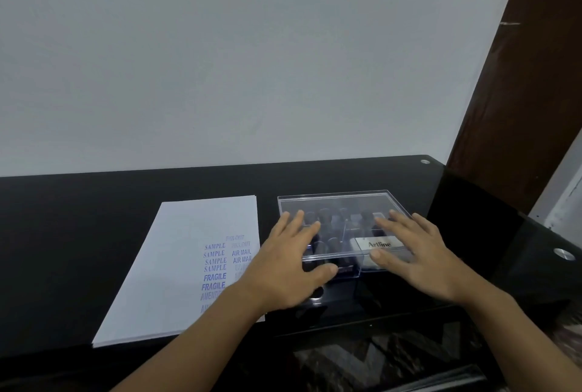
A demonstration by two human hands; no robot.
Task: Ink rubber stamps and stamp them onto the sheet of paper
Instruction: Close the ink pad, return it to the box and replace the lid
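A clear plastic box (337,202) with its lid on stands on the black desk (126,190). Inside it I see several dark rubber stamps (326,217) and a grey Artline ink pad (379,245). My left hand (289,265) lies flat on the lid's left part, fingers straight and spread, thumb at the front edge. My right hand (415,253) lies flat on the lid's right part, thumb over the ink pad's front. Left of the box lies a white sheet of paper (182,253) with blue imprints reading SAMPLE, FRAGILE, AIR MAIL and FAX OUT.
A pale wall rises behind the desk. A dark brown wooden panel (516,92) stands at the right. Two metal studs (425,161) sit in the desk's glass top near the right side. Patterned floor (393,357) shows below the desk's front edge.
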